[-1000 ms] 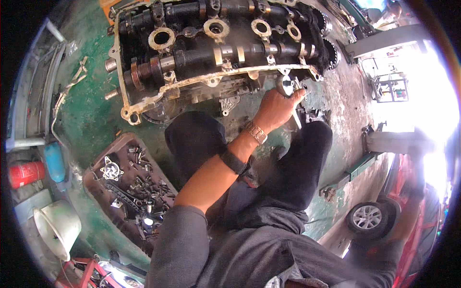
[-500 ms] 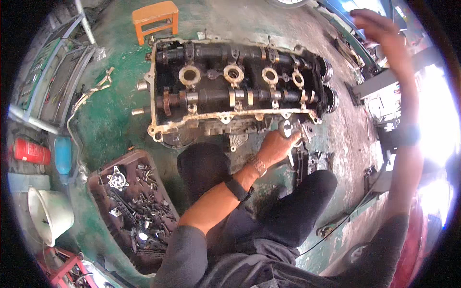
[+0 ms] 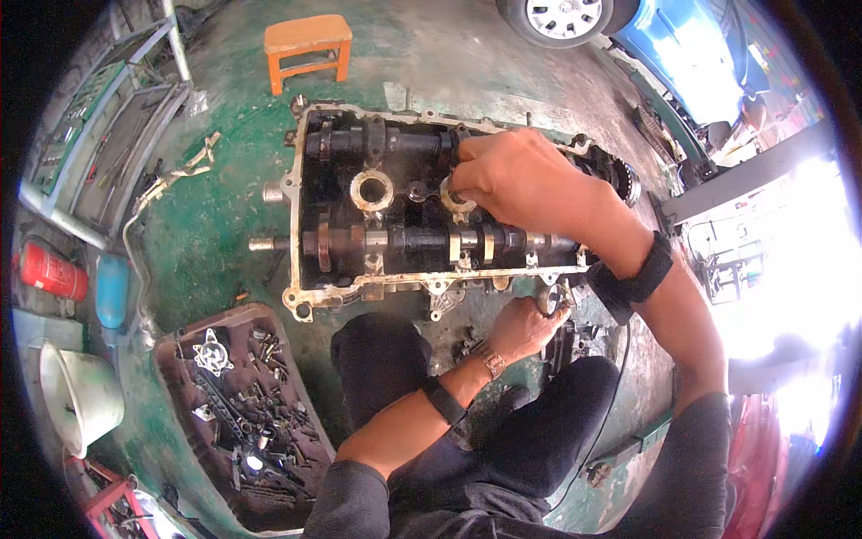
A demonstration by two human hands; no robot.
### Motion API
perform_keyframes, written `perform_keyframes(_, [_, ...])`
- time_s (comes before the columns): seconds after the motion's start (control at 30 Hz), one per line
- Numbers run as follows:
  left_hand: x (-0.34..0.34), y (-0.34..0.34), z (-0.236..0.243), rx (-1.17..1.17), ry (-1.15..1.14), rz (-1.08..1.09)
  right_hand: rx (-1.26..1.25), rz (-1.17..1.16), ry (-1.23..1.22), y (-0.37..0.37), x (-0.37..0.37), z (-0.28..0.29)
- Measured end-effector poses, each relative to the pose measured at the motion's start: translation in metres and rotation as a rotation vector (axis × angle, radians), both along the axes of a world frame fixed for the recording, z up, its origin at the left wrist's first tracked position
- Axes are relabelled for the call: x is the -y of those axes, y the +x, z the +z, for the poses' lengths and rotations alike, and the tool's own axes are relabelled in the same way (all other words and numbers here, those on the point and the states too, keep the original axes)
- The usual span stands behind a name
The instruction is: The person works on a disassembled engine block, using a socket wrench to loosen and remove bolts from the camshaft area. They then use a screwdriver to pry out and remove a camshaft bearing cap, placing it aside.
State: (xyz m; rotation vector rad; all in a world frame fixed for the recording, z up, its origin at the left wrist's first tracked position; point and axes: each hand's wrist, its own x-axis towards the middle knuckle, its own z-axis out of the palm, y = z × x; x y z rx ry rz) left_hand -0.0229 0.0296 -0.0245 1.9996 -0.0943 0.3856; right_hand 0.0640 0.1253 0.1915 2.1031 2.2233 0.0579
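Note:
A cylinder head (image 3: 422, 241) with two dark camshafts and pale round plug-hole rims stands in front of me. Over its middle, my right hand (image 3: 530, 184) reaches down with fingers curled and closed at the second plug-hole rim (image 3: 459, 205). Whatever those fingertips hold, if anything, is hidden. Just below the near edge, my left hand (image 3: 523, 329) is closed around a round silver metal part (image 3: 551, 300), partly covered by the fingers. Dark metal parts (image 3: 567, 349) lie beneath that hand, next to my knee.
A brown tray (image 3: 171, 364) of bolts and small metal parts sits at my left. Beyond it are a white bucket (image 3: 94, 395), a red extinguisher (image 3: 54, 271) and a blue bottle (image 3: 111, 292). An orange stool (image 3: 308, 34) stands at the far side; a car wheel (image 3: 561, 20) is far right.
My right hand has come down from the raised upper right onto the cylinder head. My left hand keeps its hold on the round metal part. The view has shifted, showing more of the car.

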Motion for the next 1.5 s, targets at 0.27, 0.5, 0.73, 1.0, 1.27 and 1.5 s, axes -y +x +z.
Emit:
perform_keyframes(0.27, [0.004, -0.001, -0.002, 0.001, -0.244, -0.147, -0.137, -0.133, 0.215, -0.002, 0.051, 0.023])
perform_keyframes(0.5, [-0.002, -0.009, 0.026, -0.178, -1.006, -0.638, -0.417, -0.548, -0.024, -0.027, 0.170, 0.022])
perform_keyframes(0.73, [-0.011, -0.009, 0.034, 0.102, -0.549, -0.519, -0.525, -0.545, -0.130, -0.030, 0.195, -0.023])
perform_keyframes(1.0, [-0.024, -0.016, 0.053, -0.120, -0.889, -0.558, -0.609, -0.523, 0.249, -0.038, 0.188, -0.039])
perform_keyframes(1.27, [-0.014, -0.003, 0.031, -0.251, -0.886, -0.472, -0.550, -0.574, 0.297, -0.021, 0.144, 0.024])
perform_keyframes(1.5, [-0.006, 0.006, 0.017, -0.281, -0.574, -0.356, -0.532, -0.423, 0.207, -0.009, 0.074, 0.018])
